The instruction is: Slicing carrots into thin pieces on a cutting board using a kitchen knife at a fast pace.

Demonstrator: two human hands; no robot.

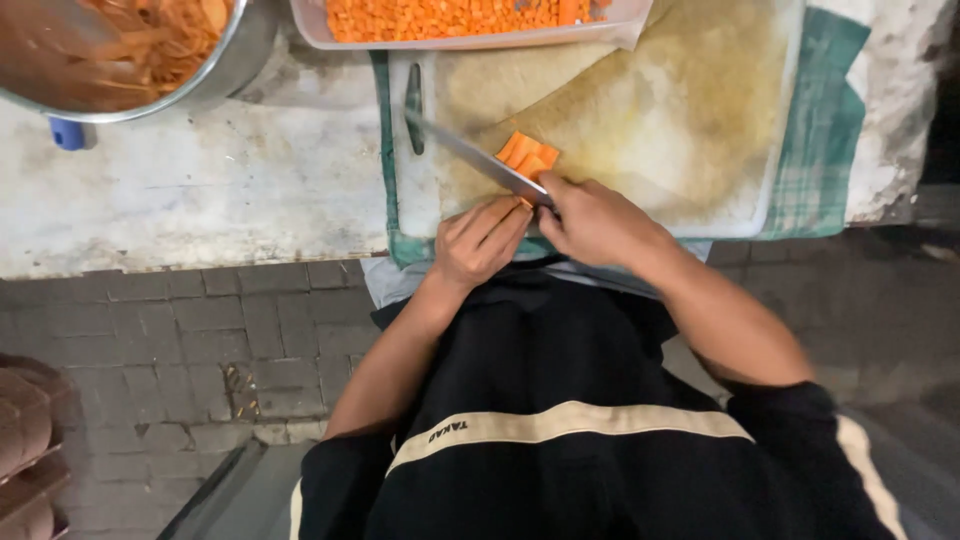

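Two bare hands work at the near edge of a white cutting board (700, 120), which serves as the landmark for everything else. The right hand (595, 220) sits at the board's near edge with its fingers closed tight around the handle of a knife (480, 160); the handle itself is hidden inside the fist. The long blade runs up and to the left from that hand, across the board's left part, its tip reaching near the slot handle cut into the board's left end. The left hand (480, 240) lies just beside the right one, also at the near edge, its fingers curled loosely and pressed together; whether they hold anything I cannot tell. A small stack of orange carrot sticks (527, 153) rests on the board just beyond the blade, touching or almost touching it, near the middle of the board's left half.

Under the board lies a green checked cloth (825, 130), showing past its right and left edges. At the board's far edge stands a clear plastic tub (470, 25) full of diced carrot. Left of the board, well apart on the stained table (190, 190), a metal bowl (235, 60) holds carrot strips.
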